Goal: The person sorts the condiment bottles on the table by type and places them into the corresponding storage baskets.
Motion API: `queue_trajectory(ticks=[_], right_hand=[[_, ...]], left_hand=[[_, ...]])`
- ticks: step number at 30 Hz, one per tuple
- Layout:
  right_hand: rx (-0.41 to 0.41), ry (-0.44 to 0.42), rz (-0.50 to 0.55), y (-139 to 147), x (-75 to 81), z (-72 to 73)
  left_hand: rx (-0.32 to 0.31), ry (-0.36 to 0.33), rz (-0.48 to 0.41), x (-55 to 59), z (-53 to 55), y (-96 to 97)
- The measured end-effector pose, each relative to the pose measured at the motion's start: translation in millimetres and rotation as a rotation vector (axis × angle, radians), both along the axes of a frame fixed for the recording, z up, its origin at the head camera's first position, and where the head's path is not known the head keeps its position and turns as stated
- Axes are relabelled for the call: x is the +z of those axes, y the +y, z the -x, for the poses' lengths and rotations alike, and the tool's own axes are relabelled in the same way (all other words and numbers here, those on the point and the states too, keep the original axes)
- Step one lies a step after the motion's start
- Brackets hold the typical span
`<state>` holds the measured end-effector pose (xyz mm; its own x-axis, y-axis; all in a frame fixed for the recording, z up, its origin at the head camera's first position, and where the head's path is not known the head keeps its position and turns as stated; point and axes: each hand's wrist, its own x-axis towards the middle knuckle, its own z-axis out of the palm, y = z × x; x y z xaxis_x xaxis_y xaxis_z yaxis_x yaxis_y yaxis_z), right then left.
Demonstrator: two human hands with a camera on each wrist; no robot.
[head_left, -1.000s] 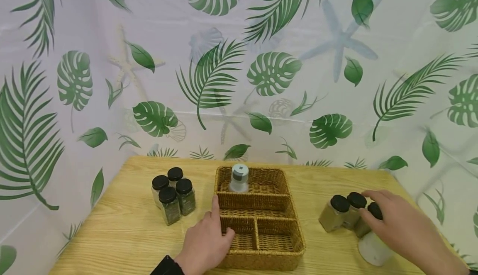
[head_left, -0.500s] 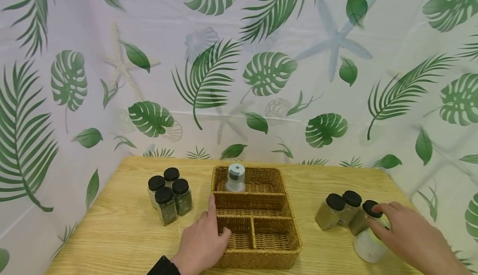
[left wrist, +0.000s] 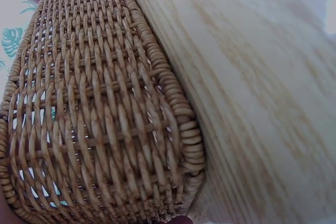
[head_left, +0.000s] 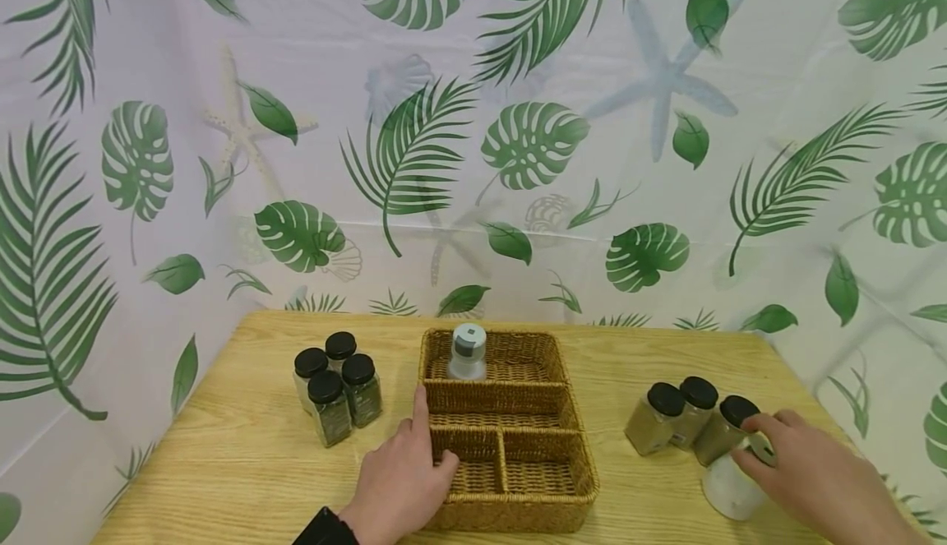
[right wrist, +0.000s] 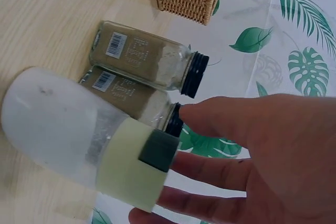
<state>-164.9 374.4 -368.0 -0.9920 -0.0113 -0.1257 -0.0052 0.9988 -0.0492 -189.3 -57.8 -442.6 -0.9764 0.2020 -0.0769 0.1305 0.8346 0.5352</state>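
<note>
My left hand [head_left: 403, 479] holds the left side of a woven wicker basket [head_left: 510, 516], index finger straight along the rim and thumb over the inside of the front left compartment. In the left wrist view the basket's woven wall [left wrist: 94, 103] fills much of the frame. At the right, my right hand [head_left: 814, 463] is spread around the top of a whitish seasoning bottle [head_left: 728, 491]. The right wrist view shows its pale green cap [right wrist: 131, 163] with a dark green tab; the fingers lie behind the cap, while the thumb stands apart from it, overlapping a jar's black lid.
Glass spice jars [head_left: 651, 426] with black lids stand beside the bottle. Several more black-lidded jars [head_left: 333, 422] cluster left of the basket. A white-capped bottle [head_left: 468, 364] stands in the basket's back compartment. A leaf-print cloth [head_left: 555, 224] hangs behind the wooden table [head_left: 207, 463].
My right hand has moved from over the jar lids toward the front, down to the whitish bottle's cap. The left hand keeps its place on the basket. The head view has shifted slightly.
</note>
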Motion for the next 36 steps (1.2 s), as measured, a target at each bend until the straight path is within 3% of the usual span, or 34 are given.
queue_trajectory(ticks=[8,21,30,36], right_hand=[[0.006,-0.082,0.044,5.0,-6.5,4.6],[0.028,-0.072,0.038,5.1,-6.7,6.3],[0.077,0.065,0.009,-4.9,7.7,-2.5],[0.101,0.091,-0.004,-19.3,24.8,-7.1]], left_hand=[[0.002,-0.001,0.000,0.4,1.4,-0.4],[0.002,-0.006,0.002,-0.7,0.8,-0.7],[0.008,0.023,0.008,-1.7,0.8,-0.5],[0.003,0.012,-0.002,-1.3,0.8,-0.5]])
